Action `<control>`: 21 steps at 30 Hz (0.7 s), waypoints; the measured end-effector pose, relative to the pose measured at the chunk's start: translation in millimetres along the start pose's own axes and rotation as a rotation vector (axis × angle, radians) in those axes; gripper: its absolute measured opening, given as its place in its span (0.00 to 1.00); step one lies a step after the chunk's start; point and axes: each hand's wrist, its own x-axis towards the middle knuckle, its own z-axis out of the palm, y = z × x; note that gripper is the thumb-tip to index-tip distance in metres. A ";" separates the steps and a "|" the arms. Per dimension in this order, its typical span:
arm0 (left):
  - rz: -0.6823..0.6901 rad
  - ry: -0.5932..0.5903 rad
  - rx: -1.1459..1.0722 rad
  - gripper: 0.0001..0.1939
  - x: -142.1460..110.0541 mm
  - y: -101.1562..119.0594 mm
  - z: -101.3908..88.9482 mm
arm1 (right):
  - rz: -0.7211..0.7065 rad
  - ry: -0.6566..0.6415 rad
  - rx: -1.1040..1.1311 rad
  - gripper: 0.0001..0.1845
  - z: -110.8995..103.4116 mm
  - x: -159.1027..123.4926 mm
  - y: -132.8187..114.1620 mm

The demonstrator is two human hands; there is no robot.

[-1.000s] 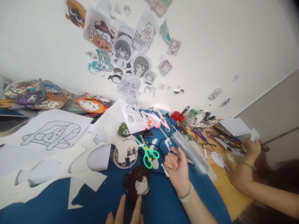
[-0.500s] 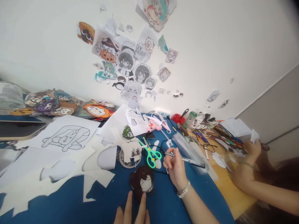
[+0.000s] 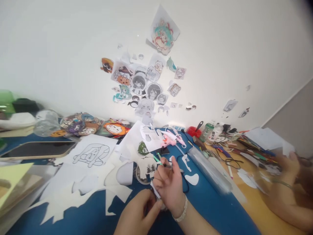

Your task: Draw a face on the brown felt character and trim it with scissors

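My right hand (image 3: 168, 187) is closed over the middle of the blue mat, fingers curled around what looks like a slim pen (image 3: 167, 165), mostly hidden. Just left and nearer me, my left hand (image 3: 138, 212) has its thumb and fingers pinched together. A small white piece (image 3: 155, 190) shows between the two hands; which one grips it I cannot tell. Under my left thumb a pale bit shows, too covered to name. Green-edged scissors (image 3: 157, 159) peek out beyond my right fingers, largely hidden. A round container (image 3: 140, 176) with a cut-out paper face (image 3: 148, 165) stands close behind.
Cut paper scraps (image 3: 90, 184) and a line drawing (image 3: 93, 155) cover the left. A pink glue gun (image 3: 168, 139) lies behind, a clear plastic sleeve (image 3: 210, 171) to the right. Another person's hand (image 3: 290, 166) holds paper at far right. Bottles (image 3: 209, 130) stand by the wall.
My left hand has turned from spread fingers on the brown-haired cutout to a pinch. My right hand has come left beside it, covering the scissors. The cutout is now hidden; the view has tilted up.
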 end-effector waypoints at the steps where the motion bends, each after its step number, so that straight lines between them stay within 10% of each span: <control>1: -0.039 0.019 -0.066 0.14 4.3 0.0 -1.2 | 0.030 -0.005 0.003 0.19 3.0 3.1 6.5; 12: 0.005 0.257 -0.522 0.19 57.0 35.7 -45.6 | -0.224 0.117 -0.157 0.17 -16.1 15.6 -12.5; 17: 0.438 0.543 -0.687 0.16 100.2 88.5 -120.6 | -0.248 0.100 -0.267 0.18 -15.2 13.8 -17.2; 21: 0.875 0.648 -0.515 0.22 84.3 121.4 -177.8 | -0.241 0.048 -0.377 0.16 -5.1 4.1 -2.2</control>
